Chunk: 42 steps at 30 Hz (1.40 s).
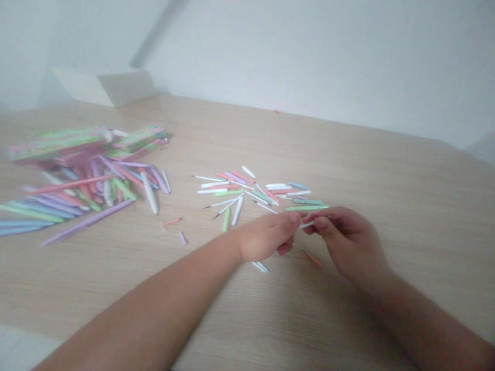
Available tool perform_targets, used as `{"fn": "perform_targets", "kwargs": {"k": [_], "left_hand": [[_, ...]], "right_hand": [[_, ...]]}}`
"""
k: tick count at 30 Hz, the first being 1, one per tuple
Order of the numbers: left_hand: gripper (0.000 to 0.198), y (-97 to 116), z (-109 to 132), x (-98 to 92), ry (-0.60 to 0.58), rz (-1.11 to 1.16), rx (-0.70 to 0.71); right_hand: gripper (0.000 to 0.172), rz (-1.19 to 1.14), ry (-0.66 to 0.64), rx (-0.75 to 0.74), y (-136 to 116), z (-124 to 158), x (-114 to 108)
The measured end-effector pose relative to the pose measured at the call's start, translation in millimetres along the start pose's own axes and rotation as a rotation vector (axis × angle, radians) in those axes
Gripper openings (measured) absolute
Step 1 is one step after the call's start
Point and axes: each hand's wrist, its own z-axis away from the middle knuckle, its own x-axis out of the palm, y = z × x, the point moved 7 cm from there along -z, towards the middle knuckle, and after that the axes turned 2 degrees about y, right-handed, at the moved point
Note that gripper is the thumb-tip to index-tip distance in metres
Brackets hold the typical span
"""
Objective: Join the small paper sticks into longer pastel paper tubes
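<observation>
Above the table, my left hand [270,234] and my right hand [350,237] meet with pinched fingers on a slim white pen piece [307,224]. Blur and the fingers hide most of it, so whether it is a refill or a barrel cannot be made out. Just beyond the hands lie loose pen parts: white refills with dark tips [265,207], a green piece [226,219], a white tube [237,211] and several pink, purple and blue ones. An orange pen piece [312,259] rests below my right hand. White sticks [260,266] show under my left wrist.
Left on the wooden table [240,139] is a heap of pastel pens [77,198], with colourful boxes [62,144] behind it. A small purple piece [183,237] lies between heap and hands. A folded white card [126,86] stands by the wall.
</observation>
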Motion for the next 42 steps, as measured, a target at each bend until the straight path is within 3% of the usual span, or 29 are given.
{"fn": "perform_targets", "kwargs": {"k": [5, 8, 13, 17, 27, 31, 37, 42], "left_hand": [[0.089, 2.1, -2.7, -0.1, -0.019, 0.109, 0.031], [0.095, -4.2, -6.1, -0.6, -0.051, 0.238, -0.049], [0.1, -5.9, -6.6, 7.8, -0.267, 0.498, -0.159], [0.099, -9.3, -5.4, 7.4, -0.289, 0.602, -0.269], [0.098, -17.6, -8.4, 7.7, -0.209, 0.596, -0.313], [0.094, -18.3, -8.1, 4.9, -0.155, 0.573, -0.312], [0.066, -36.9, -1.8, -11.1, 0.01, 0.751, -0.572], [0.031, -33.9, 3.9, -28.1, 0.043, 0.815, -0.594]], "right_hand": [[0.019, -0.028, -0.018, 0.054, 10.0, 2.1, 2.5], [0.02, -0.082, 0.0, 0.129, 21.3, 3.2, 3.2], [0.022, -0.206, 0.017, 0.251, 34.1, 2.6, 9.1], [0.024, -0.296, 0.046, 0.291, 36.1, 0.2, 10.4], [0.018, -0.366, -0.021, 0.291, 35.1, 1.5, 16.4], [0.021, -0.441, 0.064, 0.31, 36.2, -1.7, 11.8], [0.018, -0.553, 0.337, 0.325, 43.7, -14.1, -21.3], [0.011, -0.607, 0.378, 0.337, 48.5, -20.2, -34.4]]}}
